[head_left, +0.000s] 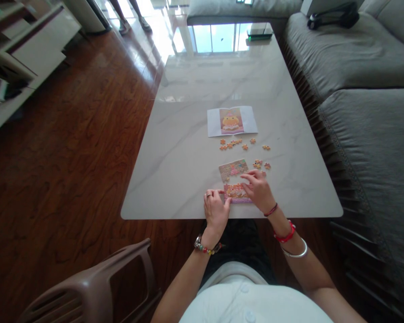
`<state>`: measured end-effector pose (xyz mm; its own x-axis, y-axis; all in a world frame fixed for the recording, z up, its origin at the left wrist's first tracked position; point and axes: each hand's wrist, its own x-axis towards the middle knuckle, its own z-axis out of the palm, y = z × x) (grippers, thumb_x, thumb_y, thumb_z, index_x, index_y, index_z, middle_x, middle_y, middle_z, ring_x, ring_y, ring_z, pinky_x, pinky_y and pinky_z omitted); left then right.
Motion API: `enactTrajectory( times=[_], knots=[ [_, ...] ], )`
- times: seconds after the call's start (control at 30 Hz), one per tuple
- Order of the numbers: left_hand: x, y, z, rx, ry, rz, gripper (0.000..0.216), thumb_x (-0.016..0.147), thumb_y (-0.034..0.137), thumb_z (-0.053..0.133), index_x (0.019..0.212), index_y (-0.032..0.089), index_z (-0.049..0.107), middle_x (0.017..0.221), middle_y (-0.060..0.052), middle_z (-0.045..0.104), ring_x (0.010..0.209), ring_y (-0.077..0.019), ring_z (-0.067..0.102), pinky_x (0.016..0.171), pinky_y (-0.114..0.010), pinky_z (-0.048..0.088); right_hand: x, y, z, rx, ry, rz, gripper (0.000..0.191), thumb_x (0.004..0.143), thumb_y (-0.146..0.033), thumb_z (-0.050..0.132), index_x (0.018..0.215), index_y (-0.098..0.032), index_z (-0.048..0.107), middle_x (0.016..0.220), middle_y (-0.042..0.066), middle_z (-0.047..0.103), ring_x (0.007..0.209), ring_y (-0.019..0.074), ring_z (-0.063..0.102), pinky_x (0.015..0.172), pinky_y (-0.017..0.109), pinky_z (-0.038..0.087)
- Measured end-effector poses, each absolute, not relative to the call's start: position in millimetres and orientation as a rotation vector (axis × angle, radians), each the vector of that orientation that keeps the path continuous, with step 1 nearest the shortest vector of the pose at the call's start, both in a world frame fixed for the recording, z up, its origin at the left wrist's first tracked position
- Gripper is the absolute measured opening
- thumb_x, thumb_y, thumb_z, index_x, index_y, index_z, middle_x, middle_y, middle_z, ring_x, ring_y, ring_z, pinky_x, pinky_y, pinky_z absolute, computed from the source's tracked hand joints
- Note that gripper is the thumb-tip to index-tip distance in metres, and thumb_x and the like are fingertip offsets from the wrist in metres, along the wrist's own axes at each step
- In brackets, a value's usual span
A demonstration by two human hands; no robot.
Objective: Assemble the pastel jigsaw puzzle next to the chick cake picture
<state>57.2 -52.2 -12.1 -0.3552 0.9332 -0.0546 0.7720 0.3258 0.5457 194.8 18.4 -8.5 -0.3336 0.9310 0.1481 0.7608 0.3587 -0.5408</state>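
Note:
A partly assembled jigsaw puzzle lies near the table's front edge. Its brownish upper section (233,169) sits tilted, with a gap on the right between it and the pink-and-orange lower section (236,192). My left hand (216,208) lies with fingers spread on the table, thumb and fingertips at the lower section's left edge. Over the right side of the puzzle, my right hand (258,188) has its thumb and index finger curved towards each other; whatever is between them is too small to make out. Beyond it are a joined puzzle cluster (257,163) and a loose puzzle piece (267,166).
Several loose orange pieces (230,144) lie below a folded picture sheet (248,117) on the marble-look table (175,157). A dark box (259,34) stands at the far end. A grey sofa (370,121) borders the right; a brown plastic chair (97,278) stands front left.

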Motion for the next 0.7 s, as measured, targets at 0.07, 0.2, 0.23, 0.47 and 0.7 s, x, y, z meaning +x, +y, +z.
enactTrajectory(
  times=[0.07, 0.2, 0.23, 0.47, 0.7],
  knots=[
    [57, -52, -12, 1.525, 2.236, 0.620, 0.022, 0.067, 0.025, 0.059, 0.085, 0.016, 0.052, 0.085, -0.006, 0.046, 0.085, -0.0205, 0.047, 0.078, -0.038, 0.040, 176, 15, -10, -1.374, -2.359, 0.560, 0.020, 0.071, -0.023, 0.053, 0.091, -0.019, 0.057, 0.094, 0.008, 0.052, 0.090, 0.0193, 0.049, 0.075, 0.031, 0.041],
    [56, -52, -14, 1.557, 2.217, 0.642, 0.024, 0.066, 0.023, 0.059, 0.089, 0.016, 0.052, 0.088, -0.007, 0.048, 0.086, -0.0207, 0.047, 0.079, -0.037, 0.040, 158, 17, -18, -1.500, -2.398, 0.609, 0.011, 0.065, -0.018, 0.058, 0.075, -0.019, 0.057, 0.088, 0.007, 0.055, 0.089, 0.0210, 0.048, 0.074, 0.034, 0.039],
    [56, -52, -14, 1.557, 2.207, 0.658, 0.024, 0.066, 0.022, 0.059, 0.088, 0.016, 0.052, 0.089, -0.007, 0.048, 0.086, -0.0207, 0.048, 0.079, -0.037, 0.040, 158, 19, -18, -1.512, -2.384, 0.654, 0.009, 0.064, -0.017, 0.058, 0.073, -0.018, 0.057, 0.085, 0.006, 0.056, 0.086, 0.0202, 0.049, 0.073, 0.034, 0.039],
    [44, -45, -17, 1.235, 1.807, 0.944, 0.010, 0.072, 0.023, 0.052, 0.081, 0.017, 0.050, 0.077, -0.002, 0.057, 0.071, -0.0136, 0.055, 0.068, -0.029, 0.044, 170, 34, -2, -1.249, -2.218, 1.103, 0.012, 0.069, -0.021, 0.054, 0.080, -0.018, 0.059, 0.073, 0.001, 0.062, 0.067, 0.0117, 0.055, 0.064, 0.023, 0.041],
    [38, -33, -17, 0.939, 1.466, 1.189, 0.018, 0.066, 0.026, 0.057, 0.078, 0.017, 0.047, 0.074, 0.001, 0.053, 0.069, -0.0098, 0.053, 0.062, -0.021, 0.044, 173, 48, 1, -1.025, -2.051, 1.486, 0.019, 0.071, -0.030, 0.053, 0.081, -0.015, 0.060, 0.077, 0.003, 0.063, 0.068, 0.0119, 0.057, 0.063, 0.023, 0.044]
  ],
)
